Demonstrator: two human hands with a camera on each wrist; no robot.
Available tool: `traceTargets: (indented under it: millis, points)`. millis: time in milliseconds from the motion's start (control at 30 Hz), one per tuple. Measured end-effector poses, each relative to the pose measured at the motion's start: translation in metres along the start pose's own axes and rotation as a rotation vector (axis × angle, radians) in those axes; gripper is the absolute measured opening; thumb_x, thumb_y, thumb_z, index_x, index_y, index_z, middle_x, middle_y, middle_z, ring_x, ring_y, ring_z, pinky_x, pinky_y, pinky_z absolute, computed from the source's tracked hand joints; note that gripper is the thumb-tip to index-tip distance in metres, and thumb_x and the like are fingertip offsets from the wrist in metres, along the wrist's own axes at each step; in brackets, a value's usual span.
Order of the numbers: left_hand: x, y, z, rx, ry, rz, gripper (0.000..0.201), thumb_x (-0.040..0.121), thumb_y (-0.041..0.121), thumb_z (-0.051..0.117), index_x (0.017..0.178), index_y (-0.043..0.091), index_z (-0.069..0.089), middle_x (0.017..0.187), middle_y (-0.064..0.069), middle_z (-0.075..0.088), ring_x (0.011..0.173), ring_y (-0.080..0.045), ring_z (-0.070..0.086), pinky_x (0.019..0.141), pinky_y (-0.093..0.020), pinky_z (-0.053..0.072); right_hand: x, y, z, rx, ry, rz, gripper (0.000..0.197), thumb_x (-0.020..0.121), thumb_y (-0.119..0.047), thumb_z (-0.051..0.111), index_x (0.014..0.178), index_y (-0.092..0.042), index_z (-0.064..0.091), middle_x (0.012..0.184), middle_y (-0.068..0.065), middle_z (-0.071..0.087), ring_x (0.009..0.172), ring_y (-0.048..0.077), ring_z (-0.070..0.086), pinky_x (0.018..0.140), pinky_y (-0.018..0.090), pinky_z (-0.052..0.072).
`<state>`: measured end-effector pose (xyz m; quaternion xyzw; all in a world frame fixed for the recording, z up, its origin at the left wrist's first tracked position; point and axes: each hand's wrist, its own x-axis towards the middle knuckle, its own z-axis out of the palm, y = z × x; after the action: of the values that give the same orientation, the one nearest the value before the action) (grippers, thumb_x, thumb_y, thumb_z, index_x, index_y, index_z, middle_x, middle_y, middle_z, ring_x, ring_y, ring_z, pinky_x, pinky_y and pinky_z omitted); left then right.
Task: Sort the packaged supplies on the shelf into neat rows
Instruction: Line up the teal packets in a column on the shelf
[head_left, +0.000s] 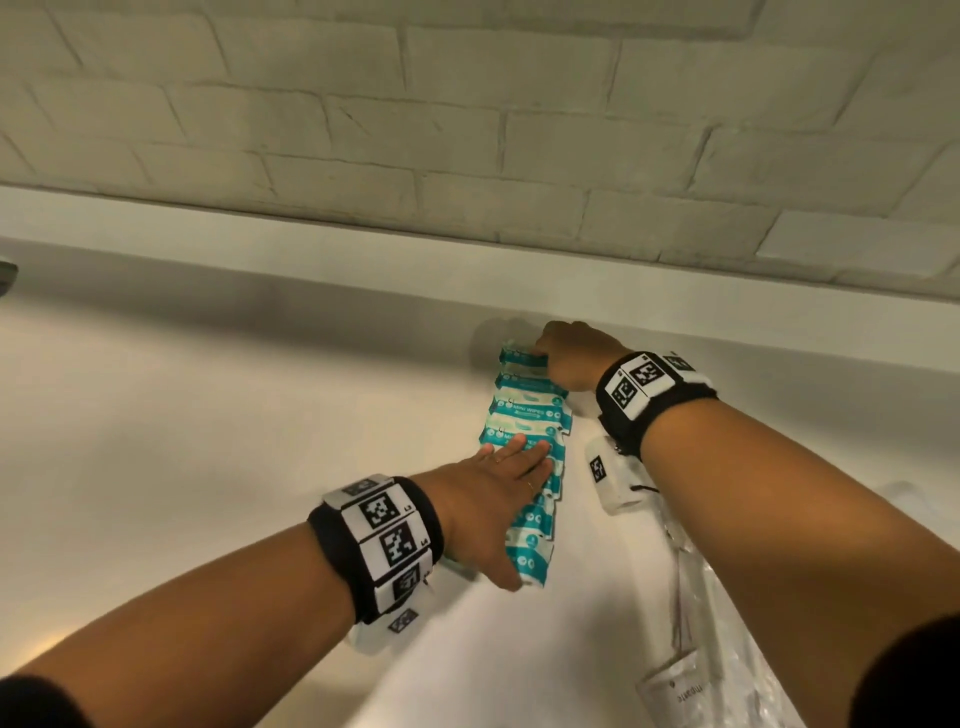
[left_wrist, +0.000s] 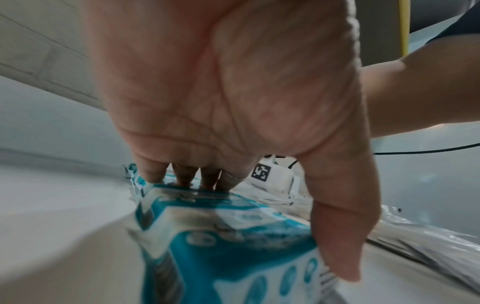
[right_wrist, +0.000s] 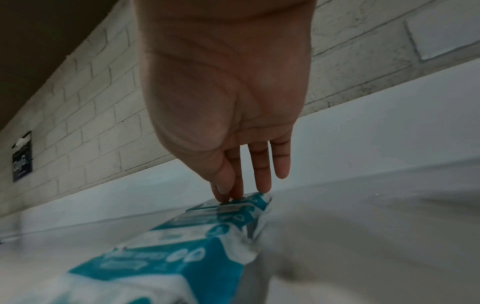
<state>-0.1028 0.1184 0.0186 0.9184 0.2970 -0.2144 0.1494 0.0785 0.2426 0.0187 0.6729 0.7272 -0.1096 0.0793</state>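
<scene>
Several teal-and-white mini wipes packs (head_left: 530, 415) lie overlapped in one line running away from me on the white shelf (head_left: 208, 426). My left hand (head_left: 519, 462) lies flat on the near half of the line, its straight fingers (left_wrist: 184, 174) pressing down on a pack (left_wrist: 233, 246) and the thumb (left_wrist: 337, 236) along its right edge. My right hand (head_left: 556, 353) reaches to the far end by the back ledge. There its fingertips (right_wrist: 226, 191) touch the top of the farthest pack (right_wrist: 233, 207), while the ring finger hangs free above it.
Crinkled clear plastic bags (head_left: 727, 597) with a white label card (head_left: 680, 691) lie to the right of the line, under my right forearm. A white brick wall (head_left: 467, 130) rises behind the shelf's back ledge. The shelf stretches bare to the left.
</scene>
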Motion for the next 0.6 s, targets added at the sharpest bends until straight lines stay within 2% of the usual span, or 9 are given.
traceTargets:
  millis: [100,167,333,400,500,600]
  points:
    - [0.015,-0.012,-0.016,-0.006,-0.003,-0.014,0.117,0.076,0.060,0.065,0.151,0.017,-0.013,0.159,0.002,-0.021,0.146,-0.018,-0.018,0.118,-0.035,-0.002,0.011,0.004,-0.005,0.010,-0.055,0.002,0.034,0.090,-0.012,0.046,0.121,-0.012,0.062,0.118,0.009,0.060,0.102,0.028,0.060,0.086,0.037,0.052]
    - [0.025,-0.020,-0.029,-0.004,-0.017,-0.031,0.117,0.076,0.059,0.066,0.151,0.016,-0.013,0.159,0.000,-0.020,0.146,-0.019,-0.018,0.119,-0.036,-0.001,0.020,0.007,-0.007,0.045,-0.064,0.017,0.034,0.089,-0.016,0.048,0.119,-0.010,0.062,0.118,0.010,0.061,0.101,0.029,0.062,0.088,0.039,0.053]
    - [0.048,-0.037,-0.051,0.006,-0.043,-0.073,0.118,0.075,0.058,0.068,0.152,0.017,-0.011,0.160,-0.002,-0.016,0.148,-0.024,-0.010,0.121,-0.041,0.008,0.052,0.022,-0.004,0.140,-0.053,0.008,0.036,0.089,-0.025,0.051,0.123,-0.014,0.058,0.126,0.008,0.057,0.107,0.029,0.060,0.093,0.042,0.051]
    - [0.052,-0.041,-0.057,0.007,-0.067,-0.064,0.117,0.076,0.057,0.068,0.151,0.017,-0.012,0.160,-0.002,-0.017,0.147,-0.023,-0.012,0.120,-0.039,0.004,0.053,0.025,-0.004,0.160,-0.044,-0.010,0.036,0.089,-0.026,0.052,0.122,-0.014,0.057,0.127,0.007,0.055,0.108,0.028,0.059,0.094,0.042,0.050]
    - [0.055,-0.043,-0.058,0.007,-0.073,-0.044,0.118,0.075,0.059,0.068,0.151,0.018,-0.012,0.159,-0.001,-0.018,0.147,-0.021,-0.013,0.118,-0.037,0.002,0.053,0.029,-0.001,0.201,-0.050,-0.046,0.037,0.088,-0.020,0.052,0.124,-0.013,0.058,0.130,0.007,0.051,0.114,0.029,0.054,0.099,0.043,0.046]
    - [0.054,-0.052,-0.062,-0.070,-0.105,-0.037,0.117,0.070,0.068,0.065,0.152,0.023,-0.005,0.160,0.004,-0.013,0.147,-0.019,-0.012,0.120,-0.040,0.001,0.048,0.036,-0.002,0.406,-0.042,-0.015,0.036,0.089,-0.008,0.048,0.123,-0.008,0.061,0.130,0.010,0.054,0.117,0.028,0.054,0.102,0.039,0.044]
